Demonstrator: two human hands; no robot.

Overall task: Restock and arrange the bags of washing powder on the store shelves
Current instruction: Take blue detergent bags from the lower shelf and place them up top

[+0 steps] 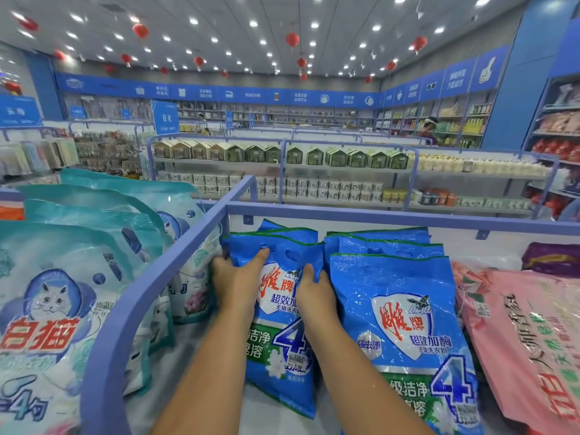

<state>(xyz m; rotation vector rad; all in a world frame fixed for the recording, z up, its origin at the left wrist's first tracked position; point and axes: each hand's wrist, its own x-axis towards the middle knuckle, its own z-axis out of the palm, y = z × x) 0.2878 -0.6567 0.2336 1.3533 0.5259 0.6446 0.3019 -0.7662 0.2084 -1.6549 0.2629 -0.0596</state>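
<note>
Both hands, the left hand (233,277) and right hand (310,290), hold the front blue bag (279,309) with curled fingers, and should square it beside the right-hand stack (398,309).

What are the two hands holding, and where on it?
Both hands hold the front blue washing powder bag of the left stack near its top. The left hand lies on its left edge, and the right hand curls round its right edge.

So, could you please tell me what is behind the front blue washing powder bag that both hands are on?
Behind the front blue washing powder bag stand more blue bags, only their top edges showing. How many, and the shelf floor beneath, are covered.
</note>
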